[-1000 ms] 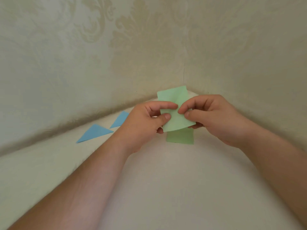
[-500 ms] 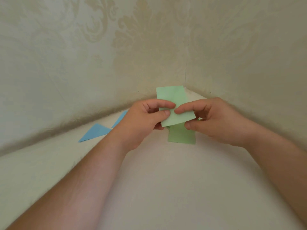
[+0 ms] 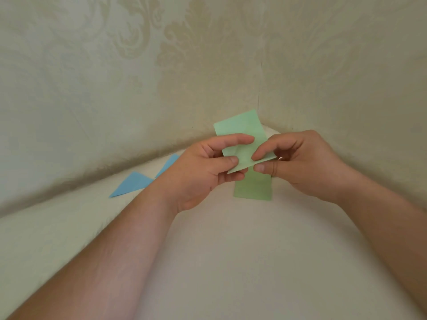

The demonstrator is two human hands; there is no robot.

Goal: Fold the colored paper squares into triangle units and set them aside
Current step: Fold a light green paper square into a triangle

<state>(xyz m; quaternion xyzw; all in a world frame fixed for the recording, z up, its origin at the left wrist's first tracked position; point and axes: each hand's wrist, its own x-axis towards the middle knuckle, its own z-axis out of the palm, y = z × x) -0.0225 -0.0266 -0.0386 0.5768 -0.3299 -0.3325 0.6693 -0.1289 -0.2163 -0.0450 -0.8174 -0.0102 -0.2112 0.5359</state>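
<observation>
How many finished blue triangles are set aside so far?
2. One blue triangle lies flat on the cream surface left of the left hand. The second sits just behind it, partly covered by that hand's wrist. More could be hidden under the arms.

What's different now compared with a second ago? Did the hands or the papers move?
Little changed. Both hands still pinch the green paper; the right hand has shifted its fingers along the lower edge, thumb now underneath, and the left hand has tilted slightly, so the sheet leans a bit more. The green piece on the surface and the two blue triangles stayed put.
</observation>
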